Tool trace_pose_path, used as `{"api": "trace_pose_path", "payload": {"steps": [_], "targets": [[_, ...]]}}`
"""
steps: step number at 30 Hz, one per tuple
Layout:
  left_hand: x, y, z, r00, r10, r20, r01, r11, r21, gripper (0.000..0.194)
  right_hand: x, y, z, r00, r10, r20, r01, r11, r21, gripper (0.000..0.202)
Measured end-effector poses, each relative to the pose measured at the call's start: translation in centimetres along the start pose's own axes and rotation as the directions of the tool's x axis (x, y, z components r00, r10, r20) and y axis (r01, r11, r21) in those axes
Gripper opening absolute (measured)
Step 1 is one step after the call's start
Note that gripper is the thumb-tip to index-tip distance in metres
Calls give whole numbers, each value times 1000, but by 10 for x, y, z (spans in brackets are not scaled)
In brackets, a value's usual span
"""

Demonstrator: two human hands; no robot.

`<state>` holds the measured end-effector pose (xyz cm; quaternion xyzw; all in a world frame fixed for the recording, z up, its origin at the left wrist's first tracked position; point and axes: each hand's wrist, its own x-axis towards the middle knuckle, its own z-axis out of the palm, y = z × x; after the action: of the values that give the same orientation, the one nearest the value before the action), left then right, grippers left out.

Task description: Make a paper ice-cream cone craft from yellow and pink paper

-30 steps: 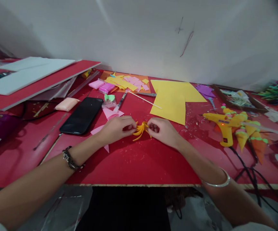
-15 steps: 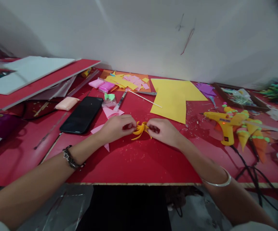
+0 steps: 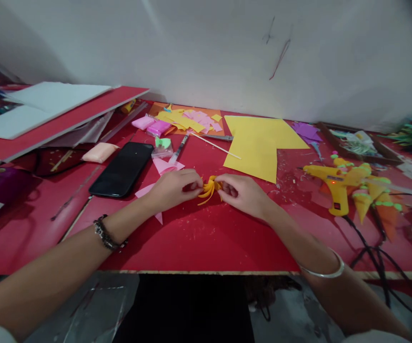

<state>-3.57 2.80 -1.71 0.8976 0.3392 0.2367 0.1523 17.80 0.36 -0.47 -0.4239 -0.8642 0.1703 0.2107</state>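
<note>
One red counter (image 3: pixel 198 247) runs under the work, with a red board (image 3: pixel 84 116) tilted well beyond the left hand (image 3: pixel 172 190). A yellow sheet (image 3: pixel 252 143) lies just past the right hand (image 3: pixel 243 194); the glue gun (image 3: pixel 337 183) is well out to its right, apart from it. The phone (image 3: pixel 122 169) is beside the left hand, on its outer side.

Both hands are closed in fingertip pinches, gripping opposite sides of the curled yellow piece (image 3: pixel 211 188) between them. Nearer in size to that piece, pink paper (image 3: pixel 159 216) lies partly under the left wrist and could snag or slide there. The yellow piece looks light, thin and soft — likely easy to crease or tear — so its gathered middle seems the safest hold, rather than the loose strips.
</note>
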Motion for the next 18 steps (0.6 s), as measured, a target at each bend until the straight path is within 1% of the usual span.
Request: {"api": "trace_pose_path", "payload": {"steps": [3,7,12,18], "targets": [[0,0,0,1000,18,0,-18,1000,12,7,0,1,0,999,-47,-5,47,999,-11,16],[-1,1,-1,998,70,-1,-70,997,36,9,0,1,0,996,-84,-19,83,997,-3,18],[-2,1,-2,991,135,-18,-132,983,126,10,-1,2,0,994,-102,-36,102,995,-8,19],[-3,2,-3,974,214,-80,-188,950,249,12,-2,2,0,990,-129,-63,128,992,-14,20]]}}
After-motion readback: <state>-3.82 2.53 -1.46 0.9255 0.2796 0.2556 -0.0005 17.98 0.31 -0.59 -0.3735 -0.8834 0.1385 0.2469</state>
